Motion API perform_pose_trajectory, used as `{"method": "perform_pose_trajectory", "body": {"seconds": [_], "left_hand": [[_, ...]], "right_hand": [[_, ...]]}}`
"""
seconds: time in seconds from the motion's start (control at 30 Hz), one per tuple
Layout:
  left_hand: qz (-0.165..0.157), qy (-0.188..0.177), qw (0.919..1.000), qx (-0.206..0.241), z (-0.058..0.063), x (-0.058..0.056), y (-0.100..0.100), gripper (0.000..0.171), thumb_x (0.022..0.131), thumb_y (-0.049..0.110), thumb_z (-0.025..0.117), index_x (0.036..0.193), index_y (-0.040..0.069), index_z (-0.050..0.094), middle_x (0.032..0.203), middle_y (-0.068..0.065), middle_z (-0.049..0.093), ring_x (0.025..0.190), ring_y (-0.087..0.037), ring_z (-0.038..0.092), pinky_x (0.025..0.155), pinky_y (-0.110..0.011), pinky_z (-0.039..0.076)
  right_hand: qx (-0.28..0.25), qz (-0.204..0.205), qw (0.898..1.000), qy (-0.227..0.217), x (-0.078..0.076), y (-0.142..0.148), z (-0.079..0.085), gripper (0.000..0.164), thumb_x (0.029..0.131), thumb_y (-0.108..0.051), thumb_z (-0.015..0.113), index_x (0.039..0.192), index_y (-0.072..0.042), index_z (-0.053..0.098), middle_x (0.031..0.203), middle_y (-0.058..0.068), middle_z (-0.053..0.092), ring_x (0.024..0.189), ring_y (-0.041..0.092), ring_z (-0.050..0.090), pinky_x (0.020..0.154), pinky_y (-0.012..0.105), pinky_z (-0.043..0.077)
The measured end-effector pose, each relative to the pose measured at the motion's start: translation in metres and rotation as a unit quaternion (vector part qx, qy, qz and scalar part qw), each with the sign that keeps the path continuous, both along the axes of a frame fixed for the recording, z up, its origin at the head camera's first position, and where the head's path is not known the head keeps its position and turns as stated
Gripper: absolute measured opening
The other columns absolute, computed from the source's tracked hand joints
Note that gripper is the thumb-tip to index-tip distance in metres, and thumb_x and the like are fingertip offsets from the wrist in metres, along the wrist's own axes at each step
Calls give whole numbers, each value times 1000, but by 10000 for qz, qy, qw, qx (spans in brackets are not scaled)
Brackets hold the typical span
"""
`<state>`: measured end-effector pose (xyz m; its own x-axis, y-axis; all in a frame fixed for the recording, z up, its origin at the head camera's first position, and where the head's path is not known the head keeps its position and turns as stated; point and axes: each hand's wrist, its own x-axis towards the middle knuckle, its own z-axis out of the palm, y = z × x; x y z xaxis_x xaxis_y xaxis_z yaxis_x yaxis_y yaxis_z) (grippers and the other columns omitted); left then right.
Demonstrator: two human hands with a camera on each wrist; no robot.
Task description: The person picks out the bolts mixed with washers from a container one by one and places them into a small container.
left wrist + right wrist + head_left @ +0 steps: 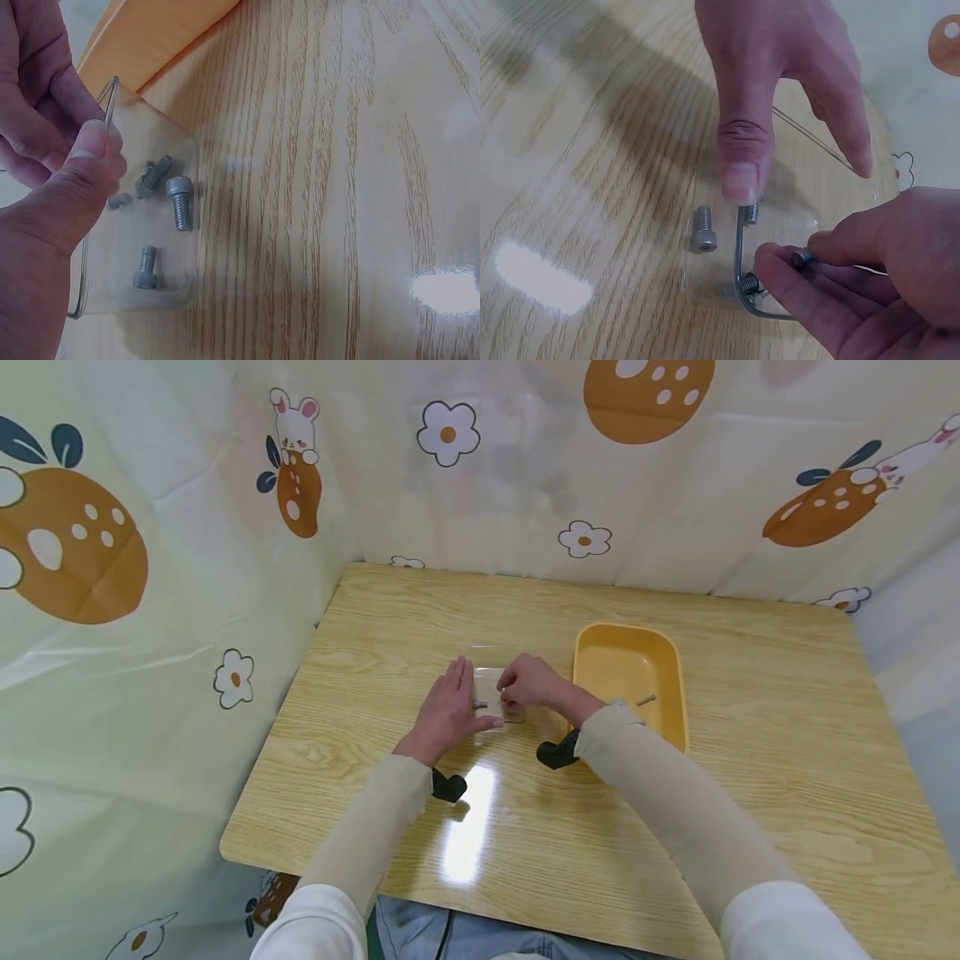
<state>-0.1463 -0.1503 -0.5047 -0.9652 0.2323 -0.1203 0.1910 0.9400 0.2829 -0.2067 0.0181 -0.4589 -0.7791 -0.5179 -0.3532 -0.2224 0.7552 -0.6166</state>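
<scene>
A small clear plastic box (487, 682) lies on the table between the hands, with several grey socket-head bolts in it. In the left wrist view, one bolt (180, 202) stands out near the box's side and another bolt (146, 268) lies apart from it. My left hand (447, 706) rests across the box, fingers straight, thumb at the rim. Over the box, my right hand (531, 681) pinches a bolt (802, 258) between thumb and fingers. Some bolts are partly hidden beneath the hands.
To the right of the box, a yellow-orange tray (681, 693) holds a bolt (647, 700); my right forearm passes over its near corner. The wooden table (780, 718) borders a patterned curtain (495, 518) at the back and left.
</scene>
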Motion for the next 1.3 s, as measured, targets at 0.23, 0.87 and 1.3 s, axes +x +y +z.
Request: {"method": "perform_pose_trajectory", "body": {"seconds": [0.23,0.87,1.3], "left_hand": [[26,-121,9999,-37,1,0,0,111,87,63,63,157,-3,8,166,-21,11,155,-30,11,125,-42,18],[24,-254,9995,-183,6,1,3,112,87,64,61,157,-4,7,166,-20,8,155,-30,10,125,-42,18],[123,-338,9993,30,9,2,6,113,87,63,64,158,-3,5,167,-19,4,155,-29,9,126,-41,15]], "right_hand": [[-463,-9,9979,-444,-1,8,0,26,95,-2,59,116,12,66,102,24,74,93,30,74,84,34,59],[-1563,-710,9718,-1619,-2,31,10,26,99,-2,55,121,11,60,114,32,67,92,30,73,90,43,58],[-1892,-1069,9620,-1651,-11,63,18,29,100,-5,54,125,11,58,116,29,66,91,25,73,82,35,61]]}}
